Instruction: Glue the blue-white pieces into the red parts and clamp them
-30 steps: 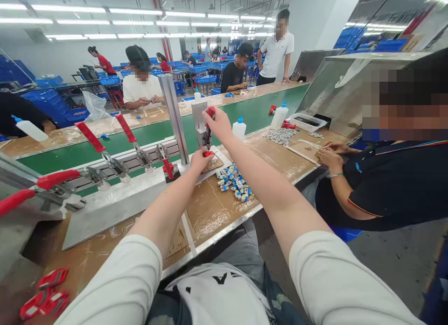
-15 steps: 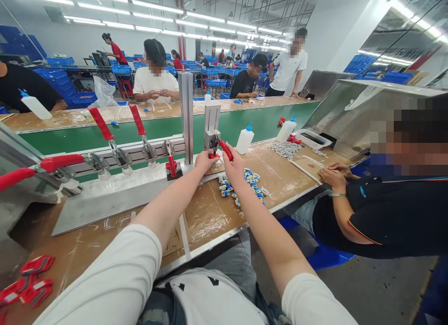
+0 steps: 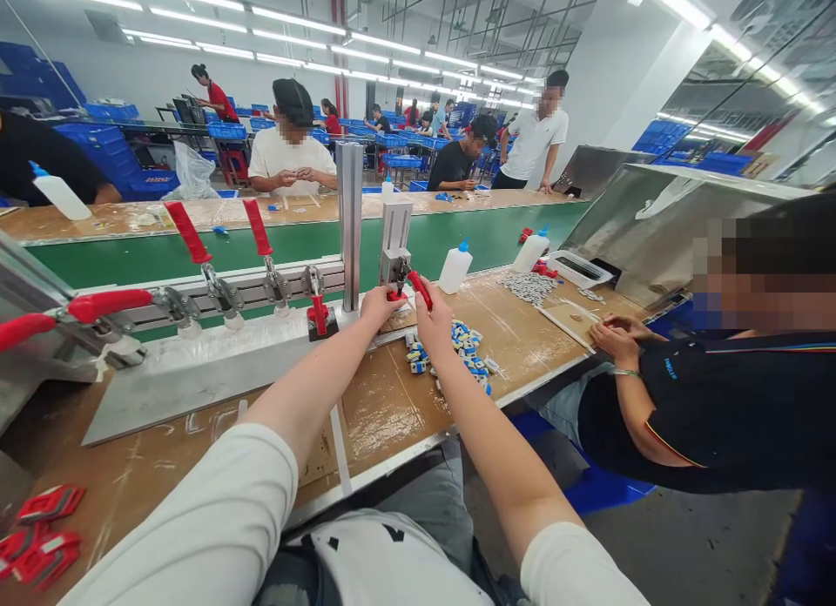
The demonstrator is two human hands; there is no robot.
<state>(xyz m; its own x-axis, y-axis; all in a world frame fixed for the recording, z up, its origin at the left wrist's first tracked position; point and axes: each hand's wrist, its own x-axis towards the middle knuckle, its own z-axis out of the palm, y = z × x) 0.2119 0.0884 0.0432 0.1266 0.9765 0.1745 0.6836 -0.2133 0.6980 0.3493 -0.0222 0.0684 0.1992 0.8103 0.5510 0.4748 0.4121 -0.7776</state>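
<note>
My right hand (image 3: 434,317) is closed around the red handle (image 3: 420,290) of a toggle clamp (image 3: 401,271) mounted on a short metal upright. Beneath the clamp's tip sits a small red part (image 3: 395,295). My left hand (image 3: 379,308) pinches this red part from the left side. Much of the part is hidden by my fingers. Just in front of my right forearm lies a pile of small blue and white pieces (image 3: 467,343) on the brown bench top.
More toggle clamps with red handles (image 3: 257,226) line a rail at left. Red parts (image 3: 45,532) lie at the lower left. A glue bottle (image 3: 455,266) stands behind my right hand. A co-worker (image 3: 731,406) sits close at right, beside grey pieces (image 3: 530,288).
The view has shifted slightly. My right hand keeps its hold on the clamp handle, which stands slightly steeper, and my left hand stays at the red part.
</note>
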